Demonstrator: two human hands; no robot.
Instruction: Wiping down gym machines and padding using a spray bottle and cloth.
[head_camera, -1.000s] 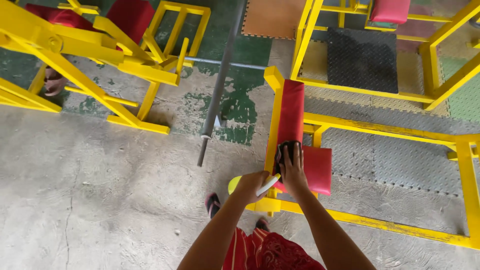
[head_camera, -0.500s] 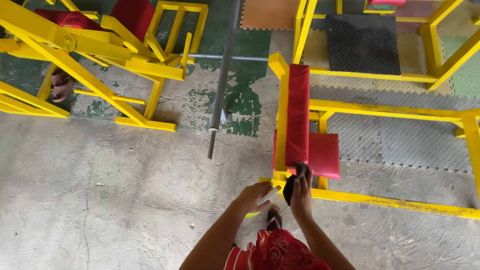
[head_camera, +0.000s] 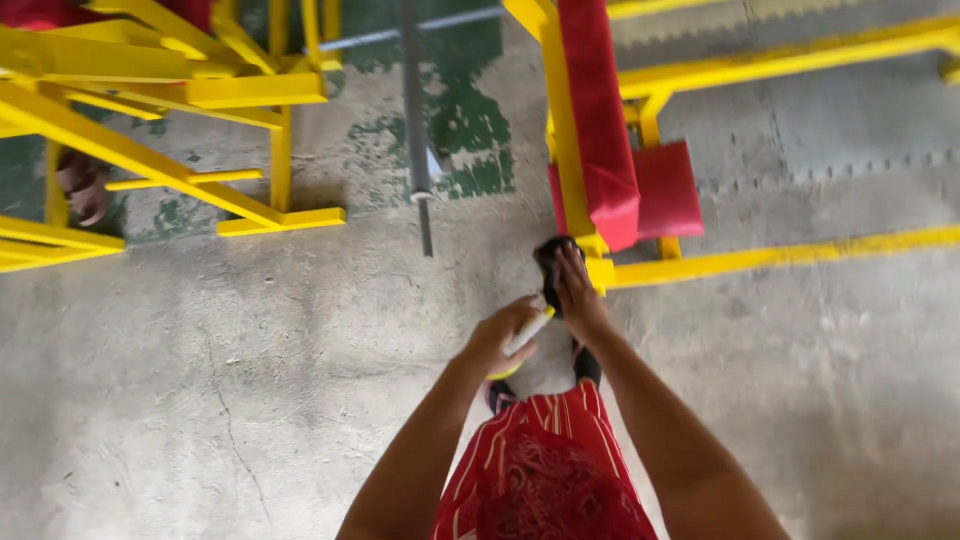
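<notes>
Head-camera footage was taken looking straight down at a bare concrete floor (head_camera: 200, 400) on which yellow steel exercise frames stood. The right hand (head_camera: 578, 295) was seen clenched around a dark cloth (head_camera: 549, 262), which was held just below the lower end of a red bench pad (head_camera: 600, 130); whether the cloth actually touched the pad or the yellow bench frame (head_camera: 750, 258) beside it could not be told. The left hand (head_camera: 500, 335) was closed around a yellow-green bottle (head_camera: 510, 368), most of which was hidden under the palm, and a pale, slanted nozzle part (head_camera: 530, 330) was shown sticking out between that hand and the right one. The two hands were held close together, just apart. A second, smaller red seat pad (head_camera: 670, 190) was mounted to the right of the long pad. A grey metal bar (head_camera: 415, 110) was laid on the floor left of the bench, with its end pointing toward the hands. Another yellow frame (head_camera: 200, 90) was placed at the upper left, and a sandalled foot (head_camera: 82, 185) of another person was partly seen under it. Red striped clothing (head_camera: 540, 460) was worn by the person, and a dark sandal strap (head_camera: 585, 365) was visible below the right wrist.
</notes>
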